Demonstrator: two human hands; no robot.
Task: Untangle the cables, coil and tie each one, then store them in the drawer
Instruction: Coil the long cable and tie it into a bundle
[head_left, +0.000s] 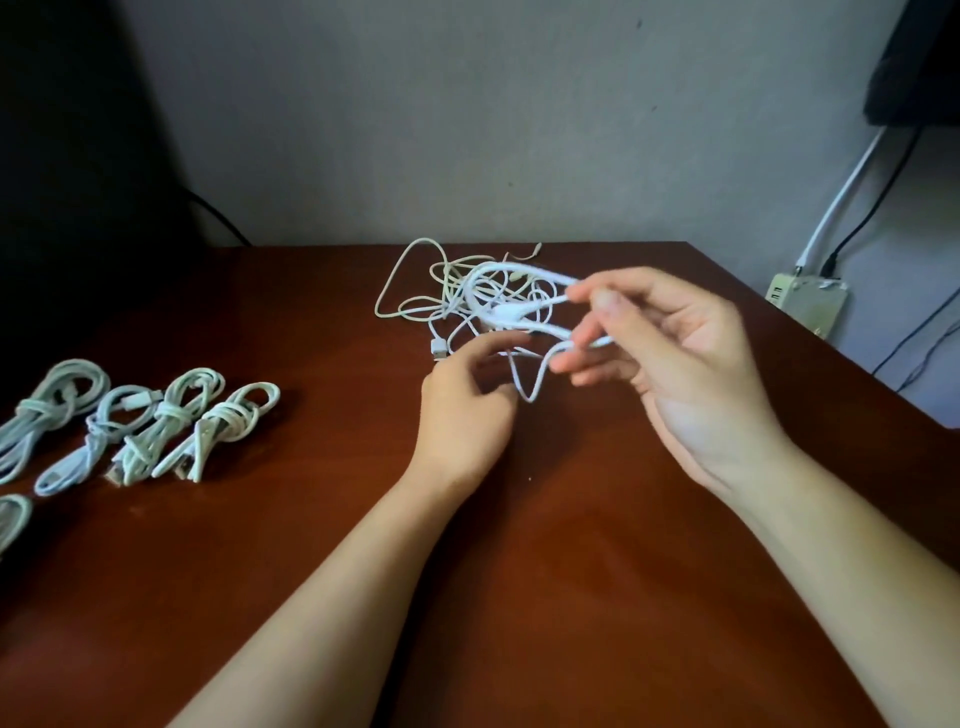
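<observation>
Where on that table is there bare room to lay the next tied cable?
The table is bare between the tied bundles and the left hand, also right of the right hand. Crowded: the tangled cables at the far middle.

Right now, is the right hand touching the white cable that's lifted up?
Touching. The head view shows the right hand pinching loops of the white cable between thumb and fingers, with no gap.

text: none legible | labels: none | cables (470, 296), table (311, 519) (both unmarked)
</observation>
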